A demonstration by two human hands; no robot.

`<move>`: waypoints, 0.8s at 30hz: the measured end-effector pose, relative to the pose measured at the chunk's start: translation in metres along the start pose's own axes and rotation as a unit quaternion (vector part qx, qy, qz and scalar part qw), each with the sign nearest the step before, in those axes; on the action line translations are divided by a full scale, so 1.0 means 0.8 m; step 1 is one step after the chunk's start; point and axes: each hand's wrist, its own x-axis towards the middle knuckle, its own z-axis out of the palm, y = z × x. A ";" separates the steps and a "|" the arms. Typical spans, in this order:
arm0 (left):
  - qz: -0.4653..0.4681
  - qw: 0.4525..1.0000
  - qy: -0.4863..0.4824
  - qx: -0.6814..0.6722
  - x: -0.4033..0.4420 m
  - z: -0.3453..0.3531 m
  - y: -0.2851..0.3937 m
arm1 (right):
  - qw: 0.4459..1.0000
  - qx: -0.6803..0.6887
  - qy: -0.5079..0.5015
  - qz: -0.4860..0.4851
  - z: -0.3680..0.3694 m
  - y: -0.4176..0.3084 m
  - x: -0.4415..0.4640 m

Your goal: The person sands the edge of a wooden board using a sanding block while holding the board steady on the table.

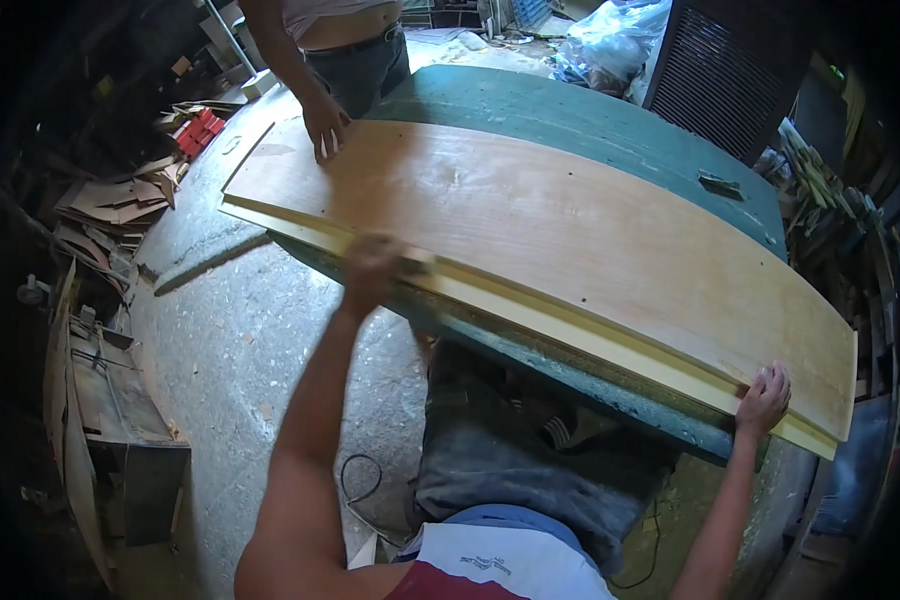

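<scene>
A long wooden panel [530,215] with a smooth tan top lies across a green worktable [570,125], a pale yellow strip [590,325] running along its near edge. My left hand [370,272], smeared by motion, is closed around a small light-brown block [417,262] at that near edge, left of the middle. What kind of block it is cannot be made out. Near the panel's right end, my right hand [764,398] rests over the edge with its fingers laid on the top face.
Across the table stands another person, one hand [325,125] touching the panel's far left end. A dark louvred panel [720,75] and clear plastic bags [615,45] are behind the table. Wood scraps [120,200] pile up at left, and a cable [360,490] lies on the floor.
</scene>
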 end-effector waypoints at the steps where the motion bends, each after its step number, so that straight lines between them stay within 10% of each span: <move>1: -0.045 0.999 -0.002 0.016 -0.002 -0.029 -0.028 | 1.000 -0.010 0.001 0.017 0.002 -0.005 -0.001; 8: 0.087 0.993 -0.017 -0.080 0.025 0.003 0.132 | 1.000 -0.003 -0.003 0.008 0.005 0.000 -0.004; 16: 0.004 1.000 0.025 0.013 -0.011 -0.023 -0.001 | 1.000 -0.014 0.012 0.008 -0.003 -0.017 -0.004; 24: 0.136 0.986 -0.050 -0.083 0.048 0.010 0.223 | 1.000 0.017 0.017 -0.019 -0.001 -0.002 -0.006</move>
